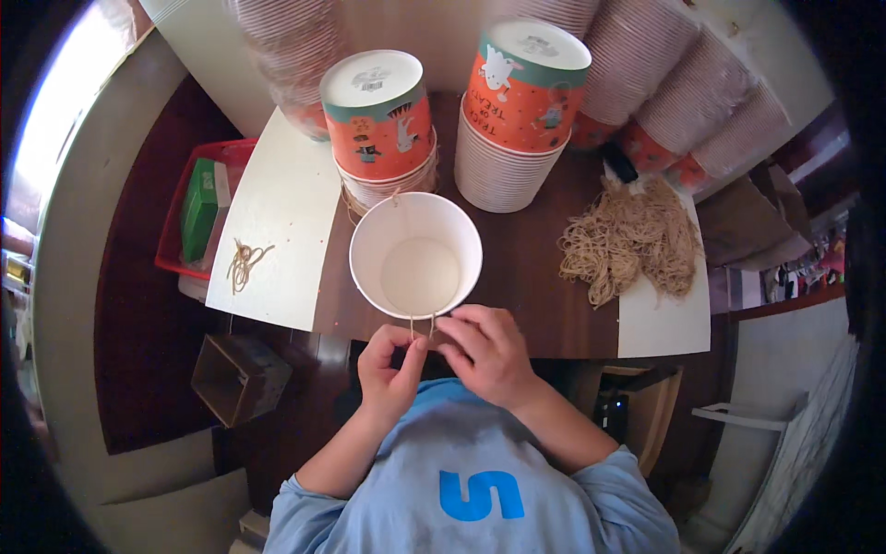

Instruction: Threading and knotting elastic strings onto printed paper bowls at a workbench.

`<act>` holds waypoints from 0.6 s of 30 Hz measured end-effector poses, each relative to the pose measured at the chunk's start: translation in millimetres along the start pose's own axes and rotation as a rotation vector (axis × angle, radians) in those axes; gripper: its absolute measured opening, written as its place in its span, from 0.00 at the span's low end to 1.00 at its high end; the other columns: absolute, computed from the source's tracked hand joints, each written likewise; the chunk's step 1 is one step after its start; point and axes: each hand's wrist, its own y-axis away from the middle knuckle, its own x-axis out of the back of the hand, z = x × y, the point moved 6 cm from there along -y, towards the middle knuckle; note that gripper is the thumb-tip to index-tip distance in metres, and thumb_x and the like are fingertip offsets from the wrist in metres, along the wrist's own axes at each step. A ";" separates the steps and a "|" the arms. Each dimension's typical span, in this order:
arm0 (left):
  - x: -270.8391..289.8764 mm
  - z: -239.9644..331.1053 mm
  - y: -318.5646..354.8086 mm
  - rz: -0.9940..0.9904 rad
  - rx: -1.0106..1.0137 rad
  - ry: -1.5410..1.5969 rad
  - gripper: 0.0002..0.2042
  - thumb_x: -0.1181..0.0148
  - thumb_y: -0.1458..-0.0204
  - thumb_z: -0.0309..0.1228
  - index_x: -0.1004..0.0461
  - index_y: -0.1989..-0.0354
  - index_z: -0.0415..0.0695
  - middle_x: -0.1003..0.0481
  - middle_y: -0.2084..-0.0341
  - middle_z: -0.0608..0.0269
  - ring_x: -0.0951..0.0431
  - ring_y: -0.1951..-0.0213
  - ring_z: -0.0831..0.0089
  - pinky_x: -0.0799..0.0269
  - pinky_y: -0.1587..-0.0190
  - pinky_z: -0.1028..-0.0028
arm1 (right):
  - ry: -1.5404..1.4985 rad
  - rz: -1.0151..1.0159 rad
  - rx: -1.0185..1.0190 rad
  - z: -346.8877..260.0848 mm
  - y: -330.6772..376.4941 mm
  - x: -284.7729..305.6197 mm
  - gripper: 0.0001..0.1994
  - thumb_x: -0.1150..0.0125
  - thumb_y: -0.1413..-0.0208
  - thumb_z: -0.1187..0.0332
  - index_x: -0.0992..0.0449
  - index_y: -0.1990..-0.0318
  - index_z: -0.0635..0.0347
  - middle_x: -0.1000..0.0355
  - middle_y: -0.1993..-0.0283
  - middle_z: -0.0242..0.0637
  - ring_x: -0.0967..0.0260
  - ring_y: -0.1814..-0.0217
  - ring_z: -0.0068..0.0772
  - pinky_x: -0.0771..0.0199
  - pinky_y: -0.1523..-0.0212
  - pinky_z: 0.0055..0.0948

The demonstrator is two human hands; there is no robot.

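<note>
A white paper bucket [370, 247] stands mouth up near the table's front edge, its inside bare white. From its near rim two strands of tan twine [412, 327] run toward me. My left hand [393, 367] pinches the twine between thumb and forefinger just below the rim. Beside it, my right hand [484, 355] has its fingers curled in at the other strand, close against the bucket. Its fingertips are slightly blurred and partly hidden. At the bucket's far rim a small piece of twine [397, 200] shows.
Behind are a stack of orange-printed buckets [378, 138], upside down, and a taller stack [526, 102]. A heap of loose twine [637, 242] lies right, a few strands [245, 265] left. Wrapped stacks [637, 65] line the back. A red bin [171, 222] stands left.
</note>
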 end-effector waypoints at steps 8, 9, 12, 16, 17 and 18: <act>3.4 35.0 -4.6 -0.080 -0.182 0.013 0.03 0.41 0.52 0.22 0.29 0.73 0.40 0.28 0.74 0.64 0.31 0.68 0.74 0.37 0.61 0.77 | -0.131 -0.017 0.127 10.1 -2.4 -20.9 0.10 0.35 0.62 0.75 0.27 0.68 0.57 0.31 0.63 0.35 0.32 0.64 0.37 0.32 0.64 0.34; 5.5 39.5 -6.0 -0.071 -0.191 0.014 0.03 0.41 0.52 0.22 0.29 0.73 0.40 0.28 0.74 0.64 0.31 0.68 0.74 0.37 0.61 0.77 | -0.115 0.010 0.102 16.1 -2.8 -21.1 0.09 0.36 0.61 0.74 0.27 0.69 0.56 0.30 0.64 0.34 0.31 0.65 0.37 0.31 0.66 0.34; 4.7 51.6 -13.5 -0.189 -0.217 0.194 0.03 0.41 0.51 0.23 0.29 0.73 0.40 0.28 0.72 0.64 0.31 0.68 0.74 0.37 0.61 0.77 | -0.102 -0.006 0.056 21.8 -7.6 -19.6 0.07 0.36 0.59 0.73 0.27 0.70 0.55 0.29 0.67 0.33 0.29 0.68 0.37 0.29 0.68 0.34; 3.7 37.9 -21.4 -0.291 0.045 0.566 0.03 0.42 0.50 0.23 0.29 0.74 0.40 0.29 0.70 0.65 0.31 0.64 0.74 0.37 0.57 0.75 | -0.055 -0.075 -0.032 22.8 -11.5 -19.4 0.05 0.37 0.58 0.71 0.27 0.72 0.54 0.28 0.71 0.31 0.28 0.71 0.37 0.28 0.71 0.33; 4.1 42.3 -23.5 -0.307 -0.042 0.512 0.03 0.42 0.50 0.23 0.29 0.74 0.39 0.29 0.71 0.65 0.31 0.64 0.73 0.37 0.57 0.73 | -0.050 -0.074 -0.020 21.0 -11.5 -16.2 0.05 0.37 0.58 0.71 0.27 0.72 0.54 0.28 0.71 0.31 0.28 0.71 0.37 0.28 0.71 0.33; 4.5 46.6 -25.4 -0.321 -0.128 0.456 0.04 0.41 0.51 0.24 0.29 0.74 0.39 0.29 0.72 0.64 0.31 0.64 0.72 0.37 0.56 0.72 | -0.047 -0.224 -0.102 24.1 -9.9 -19.5 0.08 0.36 0.58 0.71 0.26 0.68 0.55 0.28 0.68 0.33 0.28 0.67 0.40 0.27 0.67 0.34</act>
